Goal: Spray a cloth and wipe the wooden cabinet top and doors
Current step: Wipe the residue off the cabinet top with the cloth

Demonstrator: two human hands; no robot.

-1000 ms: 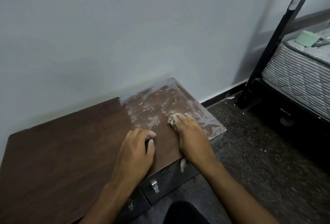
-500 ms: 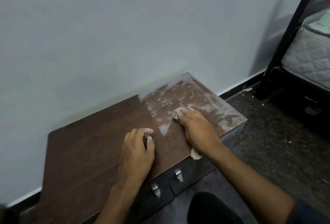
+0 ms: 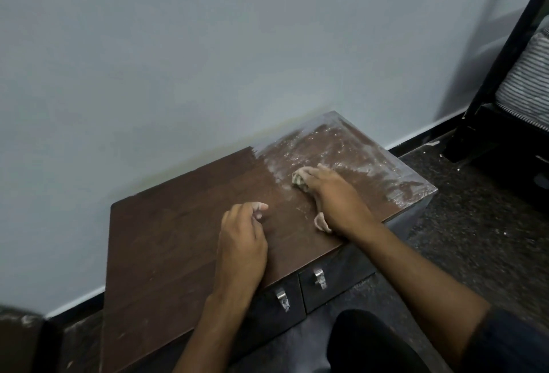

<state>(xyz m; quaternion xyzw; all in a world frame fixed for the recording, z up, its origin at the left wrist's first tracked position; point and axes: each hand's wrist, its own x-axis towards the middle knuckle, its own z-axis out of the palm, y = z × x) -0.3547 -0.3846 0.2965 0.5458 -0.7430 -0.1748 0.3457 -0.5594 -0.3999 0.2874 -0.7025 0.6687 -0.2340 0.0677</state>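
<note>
The right hand (image 3: 332, 197) presses a crumpled pale cloth (image 3: 299, 180) on the dark brown wooden cabinet top (image 3: 178, 233), seemingly gripping it; the left hand (image 3: 242, 242) rests there, loosely curled, holding nothing.

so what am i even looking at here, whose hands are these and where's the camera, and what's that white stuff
There is no machine here. These are a person's two bare hands, filmed by one wide camera worn on the person's head, looking forward and down, so you see roughly what they see.

The brown surface is the top of a low wooden cabinet standing against a pale wall. Two metal door handles show on its front. The right hand presses a crumpled cloth onto the top, at the edge of a whitish dusty patch covering the right end. The left part looks dark and clean. The left hand rests on the wood with fingers loosely curled, holding nothing. At far right is a striped mattress on a black frame.
</note>
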